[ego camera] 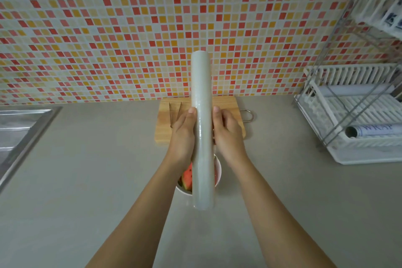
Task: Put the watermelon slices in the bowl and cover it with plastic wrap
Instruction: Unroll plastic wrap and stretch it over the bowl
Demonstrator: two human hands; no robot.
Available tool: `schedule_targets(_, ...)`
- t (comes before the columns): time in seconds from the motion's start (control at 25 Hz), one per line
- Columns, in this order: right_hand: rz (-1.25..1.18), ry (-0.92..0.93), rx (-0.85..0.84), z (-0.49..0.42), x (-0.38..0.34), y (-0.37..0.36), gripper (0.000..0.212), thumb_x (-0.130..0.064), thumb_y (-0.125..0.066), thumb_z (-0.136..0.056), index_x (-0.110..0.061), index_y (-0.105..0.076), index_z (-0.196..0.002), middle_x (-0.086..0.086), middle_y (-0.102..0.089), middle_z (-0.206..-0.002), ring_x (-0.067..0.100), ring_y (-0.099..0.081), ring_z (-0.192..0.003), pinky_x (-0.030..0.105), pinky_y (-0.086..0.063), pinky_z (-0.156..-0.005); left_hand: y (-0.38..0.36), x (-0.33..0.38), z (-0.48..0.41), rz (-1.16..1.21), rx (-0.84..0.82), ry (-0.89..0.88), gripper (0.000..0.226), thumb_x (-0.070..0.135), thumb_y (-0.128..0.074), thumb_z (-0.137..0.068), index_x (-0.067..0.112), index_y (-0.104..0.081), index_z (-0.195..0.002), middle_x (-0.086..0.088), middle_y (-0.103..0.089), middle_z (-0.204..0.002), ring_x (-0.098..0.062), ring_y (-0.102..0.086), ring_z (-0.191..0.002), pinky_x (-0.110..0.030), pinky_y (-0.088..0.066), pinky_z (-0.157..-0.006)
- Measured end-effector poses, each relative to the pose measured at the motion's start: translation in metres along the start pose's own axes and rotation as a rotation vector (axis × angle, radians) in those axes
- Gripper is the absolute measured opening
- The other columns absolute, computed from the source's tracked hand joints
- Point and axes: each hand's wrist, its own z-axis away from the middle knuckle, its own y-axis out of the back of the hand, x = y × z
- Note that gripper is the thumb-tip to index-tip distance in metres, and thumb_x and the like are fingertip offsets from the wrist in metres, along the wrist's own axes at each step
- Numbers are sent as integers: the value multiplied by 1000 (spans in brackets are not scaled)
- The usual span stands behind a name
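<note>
Nearest to you, behind your hands and below your wrists, the bowl (pixel 218 172) sits on the counter (pixel 108 159). The watermelon slices (pixel 187 177) are already in it, red flesh and green rind showing on your left-hand side. The rest of the bowl is hidden under the plastic wrap roll (pixel 202 132).

The roll's near end hangs right over the bowl, and its long axis runs straight away from you, from the bowl toward the wall. Your left hand (pixel 183 130) and right hand (pixel 227 130) clasp it from either side about midway, thumbs laid along its upper face. Both are equally near the bowl, so neither has the advantage.

The roll looks pale, glossy and smooth, a full cylinder. No loose edge of film shows, so I can't tell where it starts.

As I judge it, you'll have to find that edge and turn the roll crosswise before film can span the rim.

Under and beyond your hands lies the wooden cutting board (pixel 163 132), with tongs (pixel 175 113) just past your left hand.
</note>
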Motion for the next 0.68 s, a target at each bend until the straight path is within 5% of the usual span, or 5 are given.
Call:
schedule_targets(0.2,91,86,40,1,7,-1,29,-34,-38,-97,-22,-50,-73,-4,-56,-61,3,-52,-56,14,-38,-50,-4,-11,6,-104,-19,79,48,54,-44,-95,16,-63,-115,-13,-71,-105,-25,-70,-96,-44,-56,-86)
schedule_targets(0.36,124,73,42,8,19,0,31,-29,-36,-98,-4,-48,-83,11,-57,-68,22,-51,-62,29,-39,-58,1,-19,9,-177,105,129,33,55,-61,-84,28,-63,-104,-3,-70,-91,-16,-71,-79,-34,-59,-72)
schedule_targets(0.52,123,87,60,8,30,4,30,-26,-36,-99,-11,-42,-74,-1,-42,-59,10,-38,-55,20,-31,-52,8,-21,10,-115,111,229,38,50,-54,-91,14,-66,-95,-12,-69,-86,-15,-66,-69,-34,-56,-67)
schedule_targets(0.68,59,28,38,4,36,4,34,-37,-37,-96,-20,-43,-67,-7,-43,-56,3,-39,-49,14,-32,-48,5,-22,14,-190,127,151,46,50,-38,-98,15,-64,-86,-16,-72,-83,-17,-67,-62,-31,-56,-58)
